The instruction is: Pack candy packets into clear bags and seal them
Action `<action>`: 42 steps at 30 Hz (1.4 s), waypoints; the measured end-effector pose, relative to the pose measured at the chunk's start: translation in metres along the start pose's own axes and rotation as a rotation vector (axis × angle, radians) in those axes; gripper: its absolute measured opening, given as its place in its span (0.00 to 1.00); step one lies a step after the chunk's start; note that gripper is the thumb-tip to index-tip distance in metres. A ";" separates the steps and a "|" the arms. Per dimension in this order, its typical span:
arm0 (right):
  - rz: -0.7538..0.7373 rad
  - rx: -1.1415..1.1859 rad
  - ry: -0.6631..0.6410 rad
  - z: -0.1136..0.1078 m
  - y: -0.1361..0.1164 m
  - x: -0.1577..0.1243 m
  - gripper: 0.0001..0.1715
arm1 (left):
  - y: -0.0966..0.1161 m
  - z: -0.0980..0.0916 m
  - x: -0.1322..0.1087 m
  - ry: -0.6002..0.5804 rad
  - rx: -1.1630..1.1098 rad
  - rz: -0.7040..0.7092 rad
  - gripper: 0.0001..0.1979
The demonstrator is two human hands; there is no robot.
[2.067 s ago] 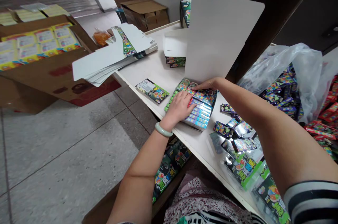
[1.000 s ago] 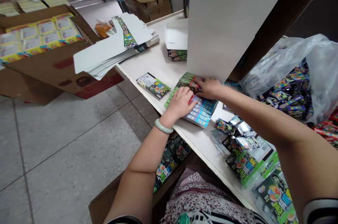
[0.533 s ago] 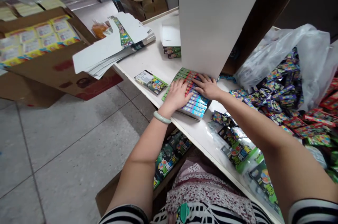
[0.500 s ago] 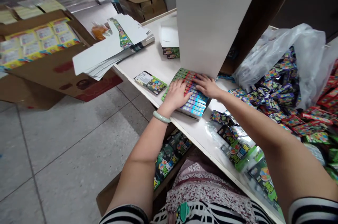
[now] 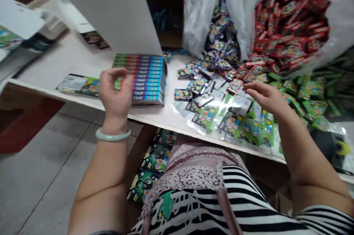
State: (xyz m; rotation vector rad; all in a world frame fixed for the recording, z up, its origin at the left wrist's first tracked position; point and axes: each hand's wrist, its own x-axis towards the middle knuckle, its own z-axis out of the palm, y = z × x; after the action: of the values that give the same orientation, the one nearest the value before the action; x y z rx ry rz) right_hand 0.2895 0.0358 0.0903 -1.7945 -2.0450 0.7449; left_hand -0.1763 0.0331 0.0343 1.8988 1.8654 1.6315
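My left hand [image 5: 115, 93], with a pale green bangle on the wrist, is raised over the left end of a box [image 5: 148, 80] packed with rows of small colourful packets. Its fingers are loosely bent, thumb apart, and nothing shows in them. The box's tall white lid [image 5: 110, 10] stands up behind the rows. My right hand [image 5: 267, 96] hovers with fingers stretched out and no item in it. Below and near it are loose small packets [image 5: 203, 98] and clear plastic bags with printed black and green cards [image 5: 232, 122]. A flat printed card [image 5: 76, 83] lies left of the box.
Plastic bags of purple packets [image 5: 222, 39] and red packets [image 5: 293, 24] stand at the back. Green packets [image 5: 315, 94] are heaped at the right. White card sheets [image 5: 22, 21] are stacked far left. Printed packs [image 5: 155, 157] sit below the table edge [image 5: 182, 130].
Both hands have come off the packet rows. My right hand has moved right, over toward the loose packets; my left has lifted and curled. The view has swung to the right.
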 end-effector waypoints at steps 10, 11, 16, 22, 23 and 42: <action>-0.022 -0.588 -0.074 0.051 0.057 -0.011 0.54 | 0.188 0.148 -0.126 -1.232 0.058 0.374 0.39; -0.032 -0.595 -0.075 0.053 0.056 -0.013 0.52 | 0.193 0.152 -0.131 -1.274 0.095 0.389 0.41; -0.041 -0.621 -0.111 0.049 0.050 -0.007 0.50 | 0.194 0.155 -0.138 -1.325 0.149 0.402 0.42; 0.089 -0.536 -0.143 0.028 0.053 0.020 0.24 | 0.185 0.153 -0.142 -1.321 0.050 0.362 0.42; 0.093 -0.516 -0.146 0.022 0.054 0.019 0.17 | 0.185 0.153 -0.142 -1.293 0.005 0.336 0.41; -0.070 0.730 -0.216 0.010 0.008 -0.031 0.24 | 0.200 0.105 -0.082 -0.700 -0.062 0.510 0.19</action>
State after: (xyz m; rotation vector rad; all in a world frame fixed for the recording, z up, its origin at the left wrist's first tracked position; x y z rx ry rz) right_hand 0.2953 0.0040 0.0803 -1.2541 -1.6141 1.4761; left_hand 0.0562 -0.0200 0.0624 2.5890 1.1016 0.8519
